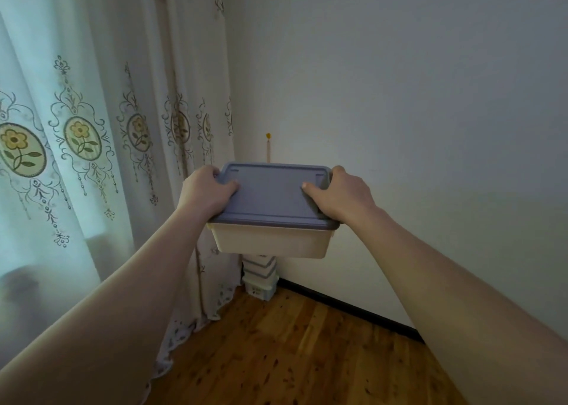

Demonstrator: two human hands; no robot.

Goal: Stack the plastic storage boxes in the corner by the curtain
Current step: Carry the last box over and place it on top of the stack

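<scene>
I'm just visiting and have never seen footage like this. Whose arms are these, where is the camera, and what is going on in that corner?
There is no machine here: a person wears a camera on the head, looking forward and down. The left hand and right hand each hold one end of a cream plastic box with a grey-blue lid, thumbs on top, in mid-air. Below it, a stack of similar boxes stands on the wooden floor in the corner, between the flowered curtain and the white wall.

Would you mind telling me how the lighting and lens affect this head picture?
Head view: dim, bluish daylight glows through the curtain; the box and both hands stay sharp; wide-angle bending curves the forearms and the floor; the stack lies shaded.
</scene>
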